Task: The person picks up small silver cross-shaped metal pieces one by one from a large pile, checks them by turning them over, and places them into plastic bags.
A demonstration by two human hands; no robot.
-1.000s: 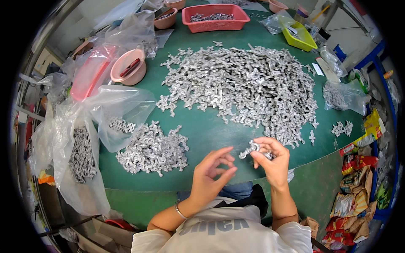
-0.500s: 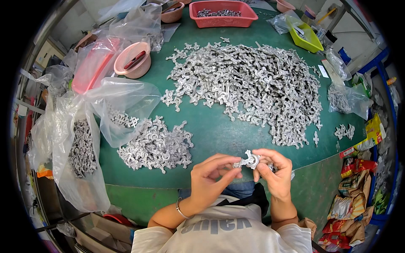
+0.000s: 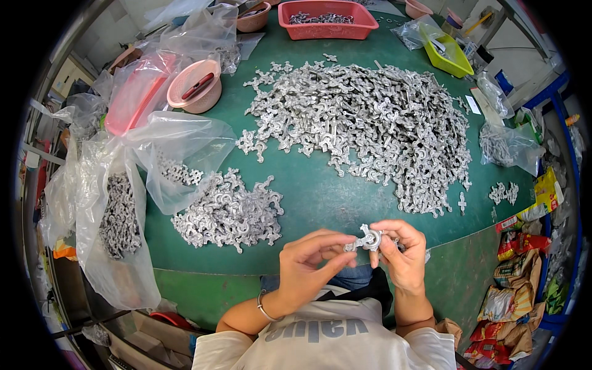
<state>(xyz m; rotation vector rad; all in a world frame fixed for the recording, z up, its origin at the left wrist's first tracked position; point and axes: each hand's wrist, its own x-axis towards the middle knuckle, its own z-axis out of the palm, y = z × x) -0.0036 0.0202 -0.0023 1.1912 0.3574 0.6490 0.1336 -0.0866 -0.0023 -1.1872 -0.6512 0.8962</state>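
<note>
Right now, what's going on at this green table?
A person holds a small silvery metal part between both hands, left hand and right hand, just over the near edge of the green table. A large pile of similar parts lies farther back, a smaller pile to the left beside clear plastic bags.

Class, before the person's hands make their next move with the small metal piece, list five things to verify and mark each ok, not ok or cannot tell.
1. Metal piece pinched between left hand and right hand: ok.
2. Both hands above the near edge of the green table: ok.
3. Small pile lies to the left of the left hand: ok.
4. Large pile lies beyond the hands: ok.
5. Whether the piece is whole or two joined parts: cannot tell.
</note>
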